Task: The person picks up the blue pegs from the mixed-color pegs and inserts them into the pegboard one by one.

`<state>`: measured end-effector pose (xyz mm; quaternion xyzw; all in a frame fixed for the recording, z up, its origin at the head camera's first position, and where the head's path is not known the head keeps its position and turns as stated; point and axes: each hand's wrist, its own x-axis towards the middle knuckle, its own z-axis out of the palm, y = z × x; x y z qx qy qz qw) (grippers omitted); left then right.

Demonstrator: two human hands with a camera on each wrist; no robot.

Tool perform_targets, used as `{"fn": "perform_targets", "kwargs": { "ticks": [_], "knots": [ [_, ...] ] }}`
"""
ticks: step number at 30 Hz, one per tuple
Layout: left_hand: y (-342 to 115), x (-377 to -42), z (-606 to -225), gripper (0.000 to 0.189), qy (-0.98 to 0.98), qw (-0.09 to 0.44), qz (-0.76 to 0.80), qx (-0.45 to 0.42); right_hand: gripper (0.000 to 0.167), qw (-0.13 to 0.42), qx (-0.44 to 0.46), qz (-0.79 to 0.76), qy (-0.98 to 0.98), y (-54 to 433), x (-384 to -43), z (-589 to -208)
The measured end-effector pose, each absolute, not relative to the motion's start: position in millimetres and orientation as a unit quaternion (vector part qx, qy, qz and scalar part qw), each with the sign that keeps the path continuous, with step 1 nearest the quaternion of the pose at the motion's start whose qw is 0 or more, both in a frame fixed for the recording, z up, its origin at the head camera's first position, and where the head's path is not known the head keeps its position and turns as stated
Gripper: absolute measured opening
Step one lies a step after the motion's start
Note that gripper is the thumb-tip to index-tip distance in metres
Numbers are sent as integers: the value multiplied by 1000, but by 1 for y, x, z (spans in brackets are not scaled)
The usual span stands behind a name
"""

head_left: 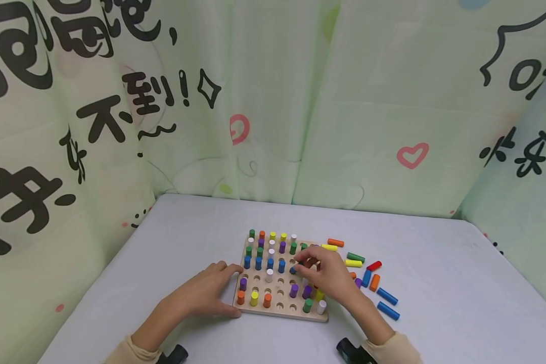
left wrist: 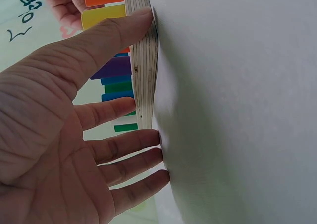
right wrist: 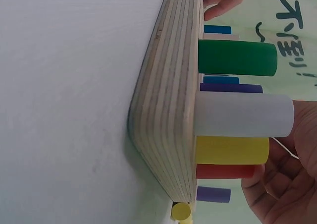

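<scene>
A wooden pegboard (head_left: 279,314) lies on the table with several rows of coloured pegs standing in its holes. My left hand (head_left: 209,290) is at the board's left side, its thumb (left wrist: 133,26) and index finger touching the edge, the other fingers extended. Over the right half of the board, my right hand (head_left: 328,273) pinches a blue peg (head_left: 293,270) between thumb and fingers, near the end of the blue row. That peg is mostly hidden by the fingers. In the right wrist view, a white peg (right wrist: 245,114) and a green peg (right wrist: 237,58) stand near the board's corner.
Loose pegs lie right of the board, among them a blue peg (head_left: 388,310), an orange peg (head_left: 374,282), a red peg (head_left: 374,265) and a green peg (head_left: 356,257). A white cloth (head_left: 459,293) covers the table. A printed curtain (head_left: 355,126) hangs behind.
</scene>
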<state>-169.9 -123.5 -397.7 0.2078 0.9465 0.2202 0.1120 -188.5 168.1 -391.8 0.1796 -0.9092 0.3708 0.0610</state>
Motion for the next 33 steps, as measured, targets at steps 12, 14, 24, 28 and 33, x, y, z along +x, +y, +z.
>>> {"fn": "perform_targets", "kwargs": {
  "ticks": [12,14,24,28,33],
  "knots": [
    [-124,-170,-399,83,943,115,225,216,22,62,167,383,-907,165,-188,-393],
    [-124,-170,-399,83,943,115,226,216,22,65,163,385,-906,165,-188,-393],
    [-123,-171,-400,83,944,117,225,212,19,89,147,383,-908,172,-183,-391],
    [-123,-171,-401,83,945,118,222,207,18,94,144,378,-910,178,-178,-388],
    [-122,-171,-400,84,947,117,219,202,21,94,125,366,-918,186,-174,-386]
  ]
}}
